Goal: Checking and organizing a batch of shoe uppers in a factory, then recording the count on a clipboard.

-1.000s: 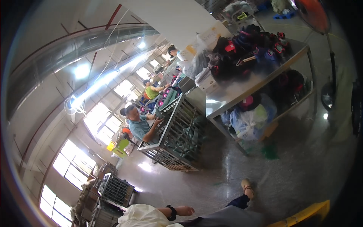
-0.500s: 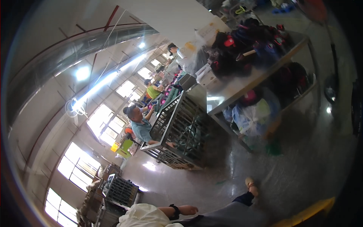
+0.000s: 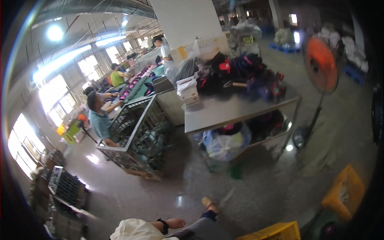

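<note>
My left hand [image 3: 176, 223] is low in the picture, beside my grey-clad leg [image 3: 202, 230]. A white sleeve [image 3: 134, 230] and a black wristband [image 3: 163, 226] show on that arm. Its fingers are small and blurred, so their pose is unclear; no object shows in or around them. My right hand is out of view. Nearest on the right is a yellow crate [image 3: 276, 232], cut off by the lower edge. One foot in a tan shoe [image 3: 209, 204] stands on the floor ahead of me.
A metal table [image 3: 224, 116] bears piled dark items, with bags on its lower shelf. Left of it, a person [image 3: 100, 120] stands at a metal cage cart [image 3: 140, 140]. Rightward are an orange fan [image 3: 321, 66] and another yellow crate [image 3: 344, 192]. Stacked racks [image 3: 66, 192] line the left.
The view has levelled and swung right, so the fan and second yellow crate now show fully. My left hand appears farther left in the picture, still beside my leg.
</note>
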`<state>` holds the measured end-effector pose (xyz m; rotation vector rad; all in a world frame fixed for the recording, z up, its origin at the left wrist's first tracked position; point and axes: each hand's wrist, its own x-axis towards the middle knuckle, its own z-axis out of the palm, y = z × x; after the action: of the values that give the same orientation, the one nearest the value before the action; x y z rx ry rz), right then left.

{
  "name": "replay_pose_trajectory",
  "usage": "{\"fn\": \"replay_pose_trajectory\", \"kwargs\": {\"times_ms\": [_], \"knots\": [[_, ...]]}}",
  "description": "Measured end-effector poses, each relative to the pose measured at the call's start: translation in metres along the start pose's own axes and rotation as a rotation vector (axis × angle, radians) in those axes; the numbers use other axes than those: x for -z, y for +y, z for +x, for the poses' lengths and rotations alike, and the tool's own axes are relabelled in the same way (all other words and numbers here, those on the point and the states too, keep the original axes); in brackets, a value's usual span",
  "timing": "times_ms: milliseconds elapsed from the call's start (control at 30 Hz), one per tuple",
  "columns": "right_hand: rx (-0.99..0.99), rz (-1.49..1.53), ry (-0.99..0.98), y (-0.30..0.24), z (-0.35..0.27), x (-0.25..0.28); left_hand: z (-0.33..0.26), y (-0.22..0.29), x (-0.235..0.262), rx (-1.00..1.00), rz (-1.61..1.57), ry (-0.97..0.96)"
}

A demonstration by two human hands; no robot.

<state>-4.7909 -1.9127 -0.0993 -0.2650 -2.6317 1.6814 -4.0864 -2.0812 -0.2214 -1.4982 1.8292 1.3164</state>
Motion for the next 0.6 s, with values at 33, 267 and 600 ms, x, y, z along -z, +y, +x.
{"fn": "replay_pose_trajectory", "kwargs": {"times_ms": [33,267,600], "knots": [[0.064,0.043,-0.009,-0.039,-0.011,-0.004,0.007,-0.005,0.002,-0.060,-0.035,0.043],[0.479,0.194,-0.112,-0.243,-0.109,-0.012,0.062,-0.036,-0.006,-0.035,0.022,0.005],[0.988,0.422,-0.412,-0.405,-0.282,-0.190,0.137,-0.089,0.090,-0.067,-0.086,0.167]]}}
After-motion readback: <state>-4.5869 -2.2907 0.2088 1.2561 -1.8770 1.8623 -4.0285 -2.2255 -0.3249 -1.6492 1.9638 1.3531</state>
